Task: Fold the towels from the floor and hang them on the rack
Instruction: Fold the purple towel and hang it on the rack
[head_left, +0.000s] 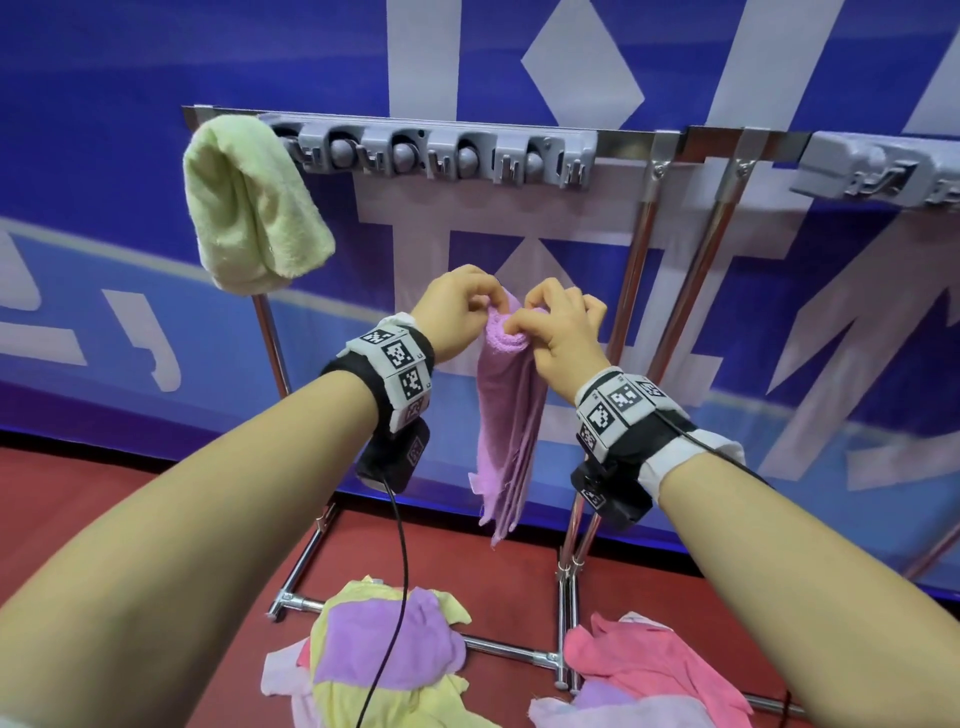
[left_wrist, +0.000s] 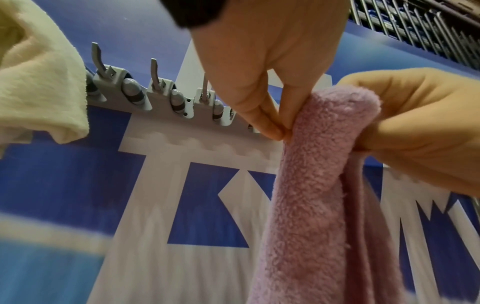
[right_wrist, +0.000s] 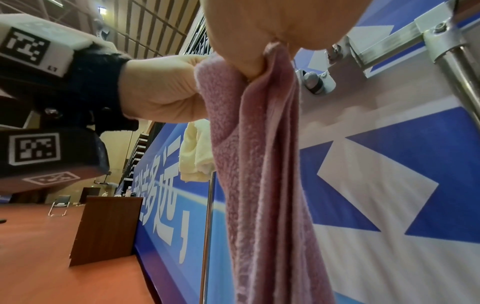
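Observation:
A folded purple towel hangs in the air in front of the rack, its folded top pinched by both hands. My left hand grips the top from the left, fingertips pressed into the towel. My right hand pinches the same fold from the right, its fingers closed on the towel. The grey hook rack sits above, on a metal bar. A pale yellow-green towel hangs folded at the rack's left end.
Two heaps of loose towels lie on the red floor: a yellow and purple heap and a pink heap. Chrome rack legs and base bars stand around them. A blue banner wall is behind; a brown cabinet stands left.

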